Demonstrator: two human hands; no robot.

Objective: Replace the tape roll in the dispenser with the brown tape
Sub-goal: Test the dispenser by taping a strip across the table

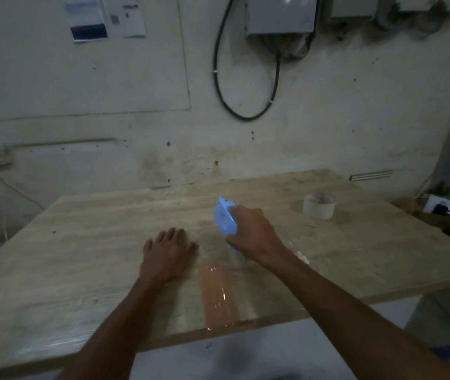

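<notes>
We count one blue tape dispenser (pixel 226 220), one pale tape roll (pixel 318 205), one brown tape strip (pixel 219 293), two hands (left hand (pixel 167 253), right hand (pixel 254 231)), one desk (pixel 95 242).

Right hand (pixel 254 231) grips a blue tape dispenser (pixel 225 219) on a wooden table (pixel 95 242); left hand (pixel 167 253) rests flat beside a brown tape strip (pixel 218 294).

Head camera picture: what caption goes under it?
Right hand grips blue dispenser; brown tape lies stuck along table.

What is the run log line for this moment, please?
right hand: grips blue dispenser | left hand: flat on table | brown tape strip: stuck at table edge
</notes>
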